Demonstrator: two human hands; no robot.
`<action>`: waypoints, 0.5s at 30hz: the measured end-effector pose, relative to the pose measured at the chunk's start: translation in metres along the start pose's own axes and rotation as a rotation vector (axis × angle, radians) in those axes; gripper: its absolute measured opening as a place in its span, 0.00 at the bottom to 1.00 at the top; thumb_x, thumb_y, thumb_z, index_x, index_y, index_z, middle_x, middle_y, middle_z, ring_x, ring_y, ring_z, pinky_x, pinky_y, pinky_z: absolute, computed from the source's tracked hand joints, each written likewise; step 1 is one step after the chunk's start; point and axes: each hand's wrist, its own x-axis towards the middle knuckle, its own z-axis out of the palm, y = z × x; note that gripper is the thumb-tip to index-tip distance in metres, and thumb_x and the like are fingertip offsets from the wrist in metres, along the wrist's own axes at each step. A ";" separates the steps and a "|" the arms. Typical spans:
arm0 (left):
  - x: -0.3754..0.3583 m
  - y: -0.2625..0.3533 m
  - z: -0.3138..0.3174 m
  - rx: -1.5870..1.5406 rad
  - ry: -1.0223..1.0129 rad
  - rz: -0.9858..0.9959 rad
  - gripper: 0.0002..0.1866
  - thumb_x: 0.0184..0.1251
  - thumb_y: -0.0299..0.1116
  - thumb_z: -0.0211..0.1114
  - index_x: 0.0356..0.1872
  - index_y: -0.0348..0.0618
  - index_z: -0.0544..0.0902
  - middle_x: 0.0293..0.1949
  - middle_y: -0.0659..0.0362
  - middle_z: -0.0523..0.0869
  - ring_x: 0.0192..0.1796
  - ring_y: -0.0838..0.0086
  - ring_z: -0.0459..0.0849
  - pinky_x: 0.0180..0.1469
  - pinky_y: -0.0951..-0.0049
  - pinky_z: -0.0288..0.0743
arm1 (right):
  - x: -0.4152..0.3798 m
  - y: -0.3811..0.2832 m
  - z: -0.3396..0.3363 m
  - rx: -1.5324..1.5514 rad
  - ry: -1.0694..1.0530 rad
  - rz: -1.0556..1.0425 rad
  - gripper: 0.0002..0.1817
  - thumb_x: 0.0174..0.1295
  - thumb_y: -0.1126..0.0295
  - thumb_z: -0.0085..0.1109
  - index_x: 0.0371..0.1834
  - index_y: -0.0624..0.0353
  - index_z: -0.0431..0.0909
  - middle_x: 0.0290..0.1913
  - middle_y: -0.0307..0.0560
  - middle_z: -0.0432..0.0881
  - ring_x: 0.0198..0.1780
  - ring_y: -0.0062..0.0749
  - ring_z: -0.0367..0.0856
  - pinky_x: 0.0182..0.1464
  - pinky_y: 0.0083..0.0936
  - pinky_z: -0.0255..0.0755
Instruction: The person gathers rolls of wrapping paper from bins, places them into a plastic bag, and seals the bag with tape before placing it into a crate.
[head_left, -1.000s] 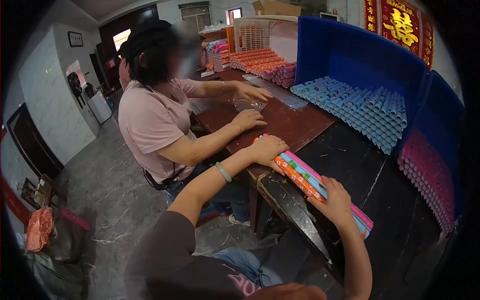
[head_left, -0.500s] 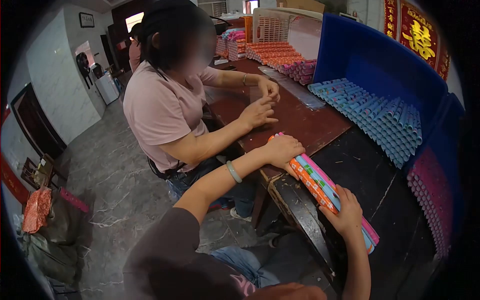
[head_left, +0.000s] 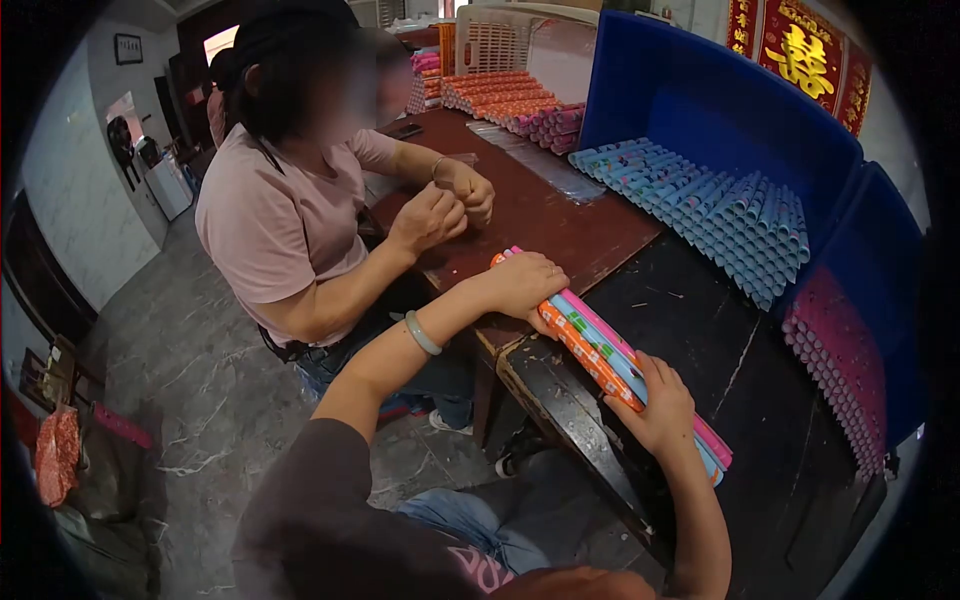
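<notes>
A bundle of patterned paper tubes (head_left: 600, 350), orange, light blue and pink, lies at a slant over the near edge of the black table. Wrapped over its far end is my left hand (head_left: 522, 287), with a pale bangle at the wrist. Nearer to me, my right hand (head_left: 662, 410) grips the same bundle, thumb on the orange side and fingers over the pink side. The lower ends of the blue and pink tubes stick out past this hand. My palms hide parts of the bundle.
Across the brown table (head_left: 600, 240) sits a co-worker, whose hands (head_left: 445, 210) are close together. Blue tubes (head_left: 710, 215) are stacked in a blue bin (head_left: 720, 100). Pink tubes (head_left: 835, 370) fill another bin at right. Orange tubes (head_left: 500, 95) and clear plastic sleeves (head_left: 540, 160) lie farther back.
The whole view has shifted, so the scene sits further left. The co-worker's hands have drawn back toward their body. Both my hands keep their hold on the bundle.
</notes>
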 end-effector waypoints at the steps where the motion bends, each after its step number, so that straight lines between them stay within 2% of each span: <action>1: 0.000 0.000 -0.002 0.007 -0.014 -0.010 0.36 0.35 0.62 0.71 0.36 0.40 0.75 0.32 0.54 0.79 0.37 0.61 0.79 0.41 0.66 0.72 | 0.001 -0.001 -0.001 0.007 -0.006 0.003 0.36 0.47 0.51 0.65 0.55 0.65 0.70 0.52 0.55 0.75 0.49 0.48 0.75 0.50 0.37 0.69; 9: -0.002 0.000 -0.005 -0.019 0.001 -0.029 0.34 0.35 0.60 0.71 0.35 0.40 0.76 0.31 0.55 0.79 0.37 0.61 0.79 0.41 0.66 0.72 | 0.004 -0.004 -0.006 0.027 -0.032 0.001 0.37 0.46 0.51 0.65 0.55 0.65 0.69 0.51 0.55 0.75 0.48 0.49 0.76 0.49 0.38 0.70; 11: -0.006 0.002 -0.004 -0.023 0.094 0.002 0.32 0.36 0.61 0.70 0.30 0.40 0.76 0.27 0.54 0.79 0.34 0.60 0.80 0.39 0.66 0.72 | 0.003 -0.005 -0.003 0.014 -0.022 -0.034 0.37 0.46 0.53 0.67 0.56 0.66 0.69 0.51 0.56 0.75 0.48 0.50 0.76 0.49 0.38 0.70; 14: -0.010 0.005 -0.004 -0.020 0.097 -0.022 0.33 0.35 0.63 0.69 0.28 0.40 0.76 0.26 0.54 0.79 0.33 0.60 0.80 0.38 0.66 0.72 | 0.004 -0.008 -0.004 0.011 -0.045 -0.026 0.37 0.45 0.56 0.69 0.56 0.65 0.68 0.51 0.56 0.74 0.48 0.50 0.76 0.49 0.38 0.70; 15: -0.011 0.007 -0.006 -0.032 0.065 -0.039 0.33 0.35 0.60 0.71 0.33 0.41 0.76 0.28 0.55 0.79 0.34 0.61 0.80 0.38 0.66 0.71 | 0.002 -0.009 -0.004 0.022 -0.051 -0.049 0.37 0.45 0.56 0.69 0.56 0.65 0.68 0.51 0.56 0.74 0.48 0.50 0.76 0.49 0.38 0.70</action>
